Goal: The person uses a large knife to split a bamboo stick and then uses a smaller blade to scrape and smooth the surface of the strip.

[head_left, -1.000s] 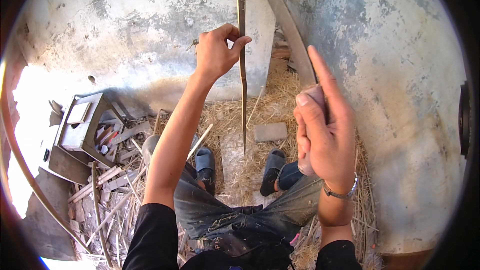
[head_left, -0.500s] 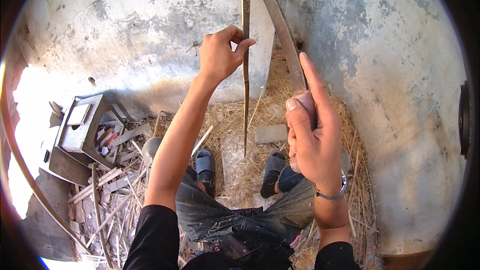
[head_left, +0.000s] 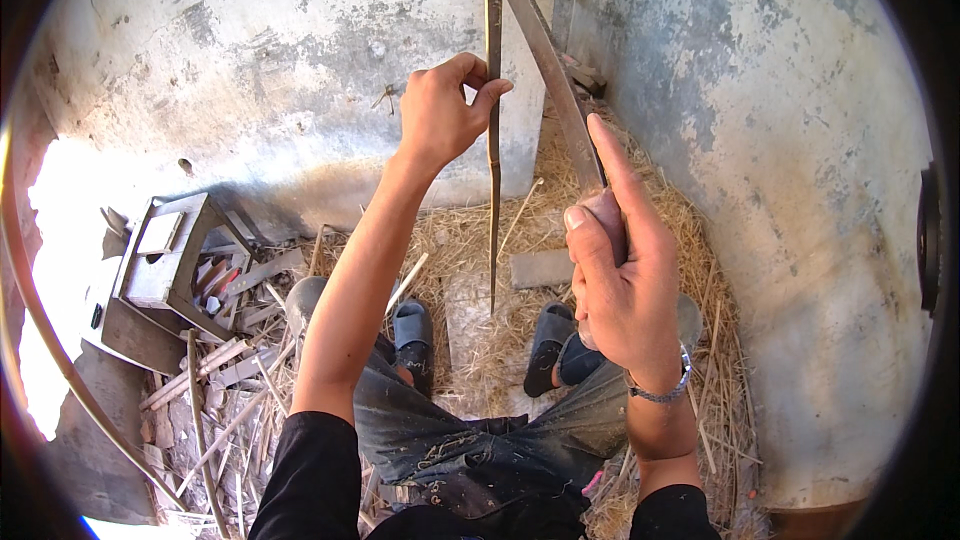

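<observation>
My left hand (head_left: 450,112) pinches a narrow, dark strip (head_left: 494,170) between thumb and fingers near its upper part. The strip looks like split bamboo and hangs upright, its lower end tapering to a point above the floor. To the right, my right hand (head_left: 630,275) is wrapped round the wooden handle of a long curved knife (head_left: 550,65), with the index finger stretched along the back of the blade. The blade slants up and to the left, its tip cut off at the top of the picture. Blade and strip are close together but appear apart.
Straw and shavings (head_left: 470,260) cover the floor round my slippered feet, with a flat brick (head_left: 541,269) among them. At the left stands a wooden stool-like box (head_left: 165,250) beside scattered sticks (head_left: 215,420). Worn walls rise ahead and at the right (head_left: 820,240). A long bent pole (head_left: 60,355) curves along the left.
The knife in my right hand has shifted slightly left, its blade closer to the top of the strip. My left hand and the strip have hardly moved.
</observation>
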The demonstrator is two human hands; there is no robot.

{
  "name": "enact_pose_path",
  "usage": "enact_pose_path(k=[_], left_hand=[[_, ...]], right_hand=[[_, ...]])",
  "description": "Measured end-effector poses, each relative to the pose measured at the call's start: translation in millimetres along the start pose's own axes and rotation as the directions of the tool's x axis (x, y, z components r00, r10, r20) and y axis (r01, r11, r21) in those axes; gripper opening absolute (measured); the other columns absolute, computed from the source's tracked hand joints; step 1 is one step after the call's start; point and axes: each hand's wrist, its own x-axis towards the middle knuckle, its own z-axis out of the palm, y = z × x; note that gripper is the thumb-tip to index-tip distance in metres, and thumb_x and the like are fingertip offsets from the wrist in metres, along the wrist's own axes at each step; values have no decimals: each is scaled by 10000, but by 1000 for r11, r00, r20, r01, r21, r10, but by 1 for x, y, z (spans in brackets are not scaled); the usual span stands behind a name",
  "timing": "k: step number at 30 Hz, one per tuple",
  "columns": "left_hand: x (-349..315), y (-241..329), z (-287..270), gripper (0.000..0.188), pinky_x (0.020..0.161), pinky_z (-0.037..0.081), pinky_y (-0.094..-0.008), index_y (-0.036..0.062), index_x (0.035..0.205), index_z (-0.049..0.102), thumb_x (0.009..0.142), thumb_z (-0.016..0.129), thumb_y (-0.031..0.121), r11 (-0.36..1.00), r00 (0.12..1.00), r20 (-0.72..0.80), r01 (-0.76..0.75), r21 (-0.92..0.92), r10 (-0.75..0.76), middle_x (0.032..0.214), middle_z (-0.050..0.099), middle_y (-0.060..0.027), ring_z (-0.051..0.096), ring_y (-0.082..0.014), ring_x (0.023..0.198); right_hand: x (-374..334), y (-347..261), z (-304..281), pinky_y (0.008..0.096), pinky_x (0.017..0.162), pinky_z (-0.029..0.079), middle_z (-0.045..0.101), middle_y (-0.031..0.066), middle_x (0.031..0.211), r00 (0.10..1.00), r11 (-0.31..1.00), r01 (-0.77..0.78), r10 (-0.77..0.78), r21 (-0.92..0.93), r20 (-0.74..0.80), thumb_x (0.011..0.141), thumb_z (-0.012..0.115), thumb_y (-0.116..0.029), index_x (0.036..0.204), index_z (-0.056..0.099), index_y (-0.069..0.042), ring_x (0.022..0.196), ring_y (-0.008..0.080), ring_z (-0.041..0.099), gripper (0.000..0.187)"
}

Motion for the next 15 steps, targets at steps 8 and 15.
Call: enact_pose_path(k=[8, 15], left_hand=[[-1, 1, 3, 250, 600, 513, -317, 18, 894, 735, 856, 849, 237, 1000, 1000, -6, -13, -10, 13, 789, 765, -100, 648, -149, 595], [0, -1, 2, 238, 603, 513, -316, 27, 888, 737, 860, 846, 237, 1000, 1000, 0, -15, 6, 15, 787, 765, -92, 645, -148, 593]], right_hand=[[-1, 4, 2, 187, 414, 334, 398, -75, 707, 1000, 1000, -7, 7, -21, -16, 1037, 498, -14, 1609, 351, -50, 508, -21, 342, 592], [-1, 0, -2, 204, 551, 322, 367, -61, 733, 998, 998, -60, 59, -14, -20, 1043, 531, -50, 1602, 347, -17, 622, 22, 341, 590]])
